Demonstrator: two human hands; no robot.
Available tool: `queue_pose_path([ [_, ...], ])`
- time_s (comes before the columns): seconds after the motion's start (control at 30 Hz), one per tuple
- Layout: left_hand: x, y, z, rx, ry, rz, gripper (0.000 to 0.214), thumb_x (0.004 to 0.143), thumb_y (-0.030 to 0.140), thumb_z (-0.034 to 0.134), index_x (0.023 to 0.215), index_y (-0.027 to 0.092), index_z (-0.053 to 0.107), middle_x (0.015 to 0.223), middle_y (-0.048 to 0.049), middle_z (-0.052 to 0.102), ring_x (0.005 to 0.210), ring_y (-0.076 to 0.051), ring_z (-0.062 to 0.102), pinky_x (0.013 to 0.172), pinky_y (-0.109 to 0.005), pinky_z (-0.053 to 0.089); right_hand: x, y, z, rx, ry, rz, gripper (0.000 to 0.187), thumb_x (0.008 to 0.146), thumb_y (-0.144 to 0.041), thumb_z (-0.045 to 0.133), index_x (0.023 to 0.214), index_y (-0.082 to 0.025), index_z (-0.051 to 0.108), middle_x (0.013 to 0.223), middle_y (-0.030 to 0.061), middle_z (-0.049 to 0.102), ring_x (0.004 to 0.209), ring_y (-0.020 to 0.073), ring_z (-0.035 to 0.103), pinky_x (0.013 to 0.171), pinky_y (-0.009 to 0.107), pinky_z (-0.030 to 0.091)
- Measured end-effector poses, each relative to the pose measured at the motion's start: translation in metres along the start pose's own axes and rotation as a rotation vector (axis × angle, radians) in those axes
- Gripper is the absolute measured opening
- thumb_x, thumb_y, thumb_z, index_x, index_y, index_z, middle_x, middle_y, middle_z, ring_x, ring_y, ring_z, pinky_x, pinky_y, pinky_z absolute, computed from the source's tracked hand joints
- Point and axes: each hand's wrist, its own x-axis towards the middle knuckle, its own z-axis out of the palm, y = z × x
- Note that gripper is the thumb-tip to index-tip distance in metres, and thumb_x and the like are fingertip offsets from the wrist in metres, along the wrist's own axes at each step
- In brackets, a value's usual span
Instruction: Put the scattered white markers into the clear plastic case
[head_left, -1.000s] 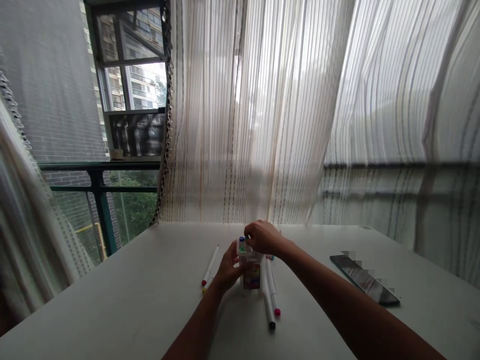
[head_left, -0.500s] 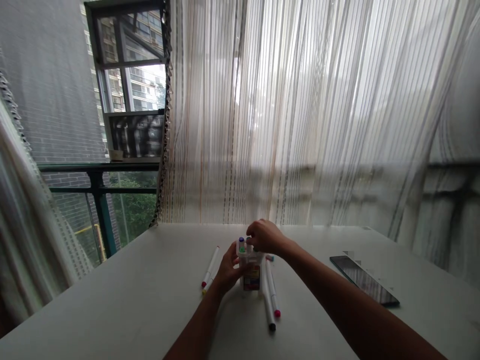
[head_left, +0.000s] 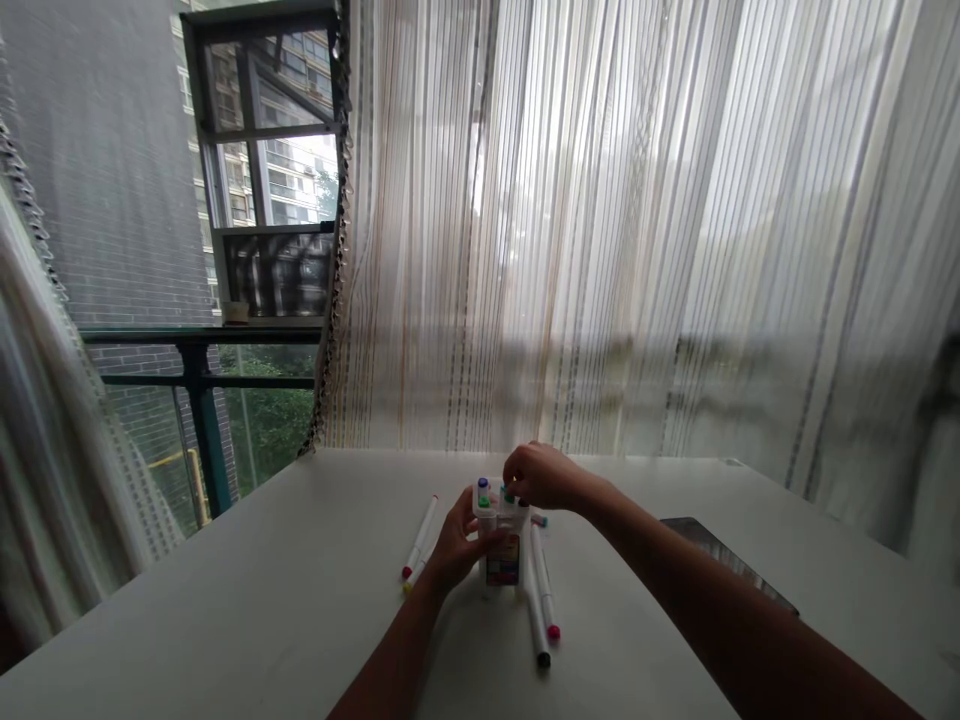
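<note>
A clear plastic marker box (head_left: 487, 540) with a coloured label stands upright on the white table. My left hand (head_left: 459, 545) is wrapped round its left side and front. Several markers stand in the box, among them one with a blue cap (head_left: 483, 486) and others with green ends. My right hand (head_left: 538, 476) is at the box's top right, its fingers curled down at the marker ends; what they pinch is hidden. To the right of the box lie a black-capped marker (head_left: 538, 625) and a pink-capped marker (head_left: 548, 590). A red-capped marker (head_left: 421, 535) and a yellow-capped one (head_left: 418, 572) lie left.
A dark phone (head_left: 720, 550) lies on the right of the white table (head_left: 300, 600), partly behind my right forearm. Another marker end (head_left: 539, 520) shows just right of the box. A sheer striped curtain (head_left: 600, 250) hangs beyond the far edge, with a window and railing at left.
My right hand has shifted slightly right over the box, uncovering green marker ends. My right forearm now covers more of the phone. The left hand still holds the box.
</note>
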Motion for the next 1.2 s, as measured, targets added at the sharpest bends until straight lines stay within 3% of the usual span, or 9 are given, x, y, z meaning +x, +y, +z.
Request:
queue_pose_path([
  [0.13, 0.0, 0.0, 0.0, -0.003, -0.001, 0.003, 0.056, 0.063, 0.04, 0.077, 0.108, 0.018, 0.051, 0.1, -0.007, 0.062, 0.094, -0.024, 0.059, 0.08, -0.032, 0.045, 0.0, -0.002, 0.003, 0.01, 0.012, -0.017, 0.02, 0.077, -0.016, 0.055, 0.089, -0.018, 0.071, 0.082, 0.0038, 0.068, 0.069, 0.0127, 0.058, 0.058, 0.022, 0.039],
  [0.33, -0.002, 0.003, 0.003, -0.003, 0.022, -0.011, 0.05, 0.066, 0.036, 0.076, 0.105, 0.018, 0.052, 0.099, -0.0065, 0.062, 0.091, -0.023, 0.059, 0.08, -0.032, 0.045, -0.005, -0.001, -0.003, 0.071, -0.066, -0.042, 0.023, 0.078, -0.02, 0.057, 0.098, -0.018, 0.068, 0.086, 0.0028, 0.068, 0.07, 0.0117, 0.058, 0.058, 0.02, 0.04],
  [0.5, -0.001, 0.003, 0.003, -0.01, 0.015, -0.012, 0.051, 0.065, 0.036, 0.077, 0.105, 0.018, 0.052, 0.098, -0.0066, 0.062, 0.091, -0.023, 0.059, 0.08, -0.032, 0.045, -0.003, 0.001, -0.001, -0.03, -0.11, -0.032, 0.013, 0.076, -0.027, 0.062, 0.076, -0.017, 0.071, 0.072, 0.0015, 0.067, 0.068, 0.0131, 0.058, 0.054, 0.021, 0.038],
  [0.9, 0.0, 0.001, 0.001, 0.011, 0.037, -0.01, 0.05, 0.064, 0.035, 0.077, 0.104, 0.018, 0.053, 0.096, -0.0062, 0.062, 0.091, -0.024, 0.059, 0.077, -0.031, 0.046, 0.005, -0.012, 0.008, -0.142, -0.059, -0.027, 0.011, 0.073, -0.019, 0.061, 0.077, -0.014, 0.07, 0.075, 0.0068, 0.067, 0.061, 0.0137, 0.058, 0.048, 0.02, 0.033],
  [1.2, 0.0, 0.002, 0.0, 0.0, 0.026, -0.008, 0.054, 0.061, 0.035, 0.079, 0.106, 0.018, 0.053, 0.099, -0.0066, 0.063, 0.092, -0.024, 0.059, 0.079, -0.033, 0.045, 0.007, -0.01, -0.007, -0.16, 0.006, 0.068, 0.014, 0.08, -0.02, 0.055, 0.078, -0.014, 0.067, 0.076, 0.0059, 0.066, 0.06, 0.0123, 0.057, 0.049, 0.02, 0.036],
])
